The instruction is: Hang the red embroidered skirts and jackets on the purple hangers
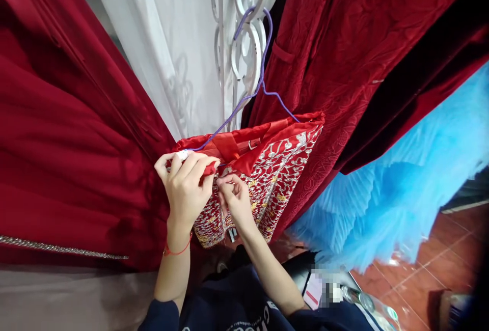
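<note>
A red garment with silver and gold embroidery (284,168) hangs from a purple wire hanger (263,61). Its top edge is lined in smooth red satin. My left hand (187,183) is closed on the garment's upper edge at the left, near the hanger's lower end, with a small white piece by the fingers. Just right of it, my right hand (235,196) pinches at the front of the garment below the satin edge. What exactly lies between those fingertips is too small to make out.
The hanger hooks onto a white scrolled metal stand (246,51). Dark red cloth (69,132) hangs at the left, patterned red fabric (355,51) at the right. Fluffy blue feathers (382,203) spread lower right, above a tiled floor (405,285). A phone (314,290) lies near my right arm.
</note>
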The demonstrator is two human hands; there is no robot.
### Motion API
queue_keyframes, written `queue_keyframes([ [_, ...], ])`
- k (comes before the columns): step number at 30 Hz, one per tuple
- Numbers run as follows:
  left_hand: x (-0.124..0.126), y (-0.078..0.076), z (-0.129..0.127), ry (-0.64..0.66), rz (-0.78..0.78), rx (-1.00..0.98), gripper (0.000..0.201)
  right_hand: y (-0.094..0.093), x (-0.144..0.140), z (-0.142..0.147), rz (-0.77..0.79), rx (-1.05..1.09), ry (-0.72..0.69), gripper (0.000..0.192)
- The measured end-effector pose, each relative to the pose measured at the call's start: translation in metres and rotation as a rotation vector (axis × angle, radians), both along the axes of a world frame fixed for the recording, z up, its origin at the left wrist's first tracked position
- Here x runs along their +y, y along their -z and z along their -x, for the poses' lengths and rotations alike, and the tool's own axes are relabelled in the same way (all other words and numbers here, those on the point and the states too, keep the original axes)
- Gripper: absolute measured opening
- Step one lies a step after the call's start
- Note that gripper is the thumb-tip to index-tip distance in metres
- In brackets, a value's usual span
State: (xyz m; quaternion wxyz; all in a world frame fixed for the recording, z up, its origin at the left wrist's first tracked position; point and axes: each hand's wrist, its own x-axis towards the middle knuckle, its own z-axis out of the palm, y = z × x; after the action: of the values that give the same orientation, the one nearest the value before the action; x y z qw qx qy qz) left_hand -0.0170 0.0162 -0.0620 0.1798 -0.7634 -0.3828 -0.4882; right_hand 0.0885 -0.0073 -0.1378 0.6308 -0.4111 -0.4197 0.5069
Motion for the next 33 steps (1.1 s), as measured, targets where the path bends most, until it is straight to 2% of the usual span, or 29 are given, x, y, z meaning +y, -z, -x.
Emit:
queue_keyframes([
  [4, 0.000, -0.002, 0.002, -0.019, 0.006, -0.055, 0.014, 0.058, -0.011, 0.000, 0.101, -0.060, -0.024, 0.038],
  [5, 0.000, -0.001, 0.003, -0.025, 0.010, -0.065, 0.013, 0.074, -0.015, 0.000, 0.113, -0.118, -0.003, 0.039],
  [7, -0.001, 0.002, 0.004, -0.026, 0.016, -0.082, 0.011, 0.098, -0.020, -0.003, 0.085, -0.311, 0.131, 0.041],
  [9, -0.002, 0.006, 0.005, -0.013, 0.013, -0.115, 0.010, 0.110, -0.025, -0.005, 0.011, -0.527, 0.262, 0.041],
  [11, -0.002, 0.010, 0.004, -0.021, -0.014, -0.179, 0.008, 0.110, -0.029, -0.007, -0.056, -0.679, 0.269, 0.038],
  [13, 0.001, 0.015, 0.002, -0.074, -0.033, -0.248, 0.020, 0.101, -0.033, -0.011, -0.079, -0.732, 0.171, 0.034],
  [16, 0.012, 0.024, -0.003, -0.164, -0.004, -0.313, 0.072, 0.073, -0.035, -0.028, -0.079, -0.717, 0.068, 0.032],
  [18, 0.021, 0.030, -0.005, -0.177, 0.031, -0.325, 0.092, 0.048, -0.035, -0.049, -0.112, -0.716, 0.154, 0.033],
  [19, 0.026, 0.033, -0.005, -0.176, 0.041, -0.330, 0.095, 0.034, -0.035, -0.062, -0.146, -0.730, 0.253, 0.032],
  [23, 0.045, 0.039, -0.003, -0.182, 0.055, -0.420, 0.081, -0.023, -0.029, -0.127, -0.381, -0.883, 0.824, 0.018],
  [24, 0.050, 0.040, -0.002, -0.170, 0.053, -0.458, 0.075, -0.034, -0.026, -0.143, -0.443, -0.963, 0.940, 0.015],
  [26, 0.060, 0.039, -0.001, -0.125, 0.036, -0.556, 0.064, -0.053, -0.021, -0.172, -0.519, -1.164, 1.067, 0.026],
  [29, 0.072, 0.040, 0.002, -0.129, 0.001, -0.680, 0.048, -0.067, -0.013, -0.209, -0.498, -1.461, 1.068, 0.044],
  [33, 0.079, 0.043, 0.018, -0.288, 0.037, -0.702, 0.022, -0.067, -0.003, -0.242, -0.503, -1.544, 0.814, 0.049],
])
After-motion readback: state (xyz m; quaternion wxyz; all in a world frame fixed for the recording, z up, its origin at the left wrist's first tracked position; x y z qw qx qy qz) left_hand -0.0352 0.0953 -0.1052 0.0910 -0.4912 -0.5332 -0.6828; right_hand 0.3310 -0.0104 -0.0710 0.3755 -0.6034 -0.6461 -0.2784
